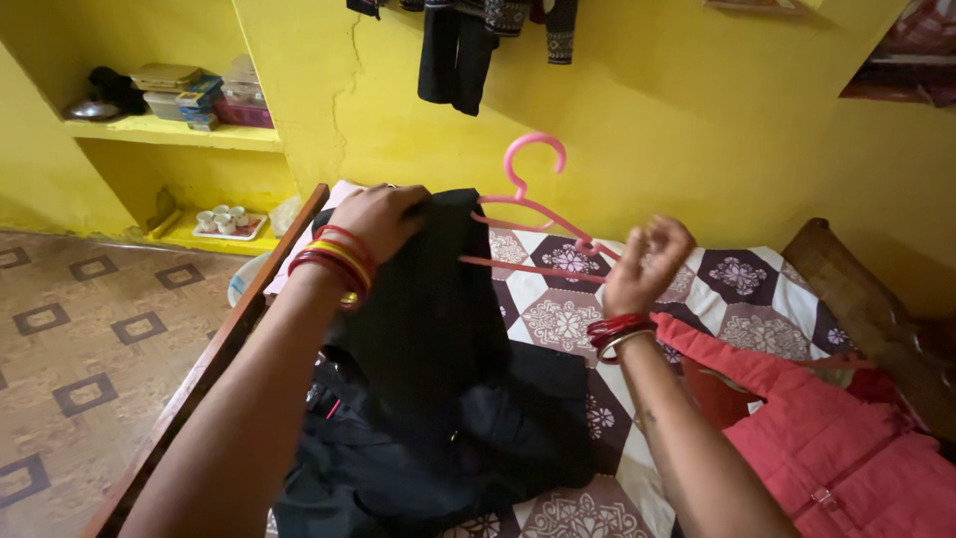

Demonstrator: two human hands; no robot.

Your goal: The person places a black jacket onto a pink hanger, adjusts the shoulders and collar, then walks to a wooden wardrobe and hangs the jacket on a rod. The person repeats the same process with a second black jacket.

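head view, looking down over a bed: black garment [438, 329] draped from the left hand [378, 219], its top edge bunched under the fingers at the far left of the bed, the rest hanging down and pooling onto more dark cloth near the bottom of the frame. pink hanger [533, 204] just right of that hand, hook up against the yellow wall [677, 110], one shoulder end tucked into the top of the garment, the other end pinched in the right hand [647, 264]. left hand clenched over the cloth, knuckles up, wrist bent slightly, forearm reaching in from the near left with red and yellow bangles [339, 259] at the wrist. right hand raised, palm turned away, fingertips closed on the hanger's right corner, other fingers curled loosely; forearm rising from the near right, red bangles at the wrist too. garment and hanger held above the patterned bedsheet [737, 284], between the two hands, garment nearer the left. red quilted cloth [827, 438] lying on the bed at the near right, well apart from the hanger. wooden bed frame [209, 369] along the left edge, tiled floor [90, 339] beyond it. shelves [169, 130] with boxes in the far left alcove; dark clothes [458, 50] hanging on the wall above.
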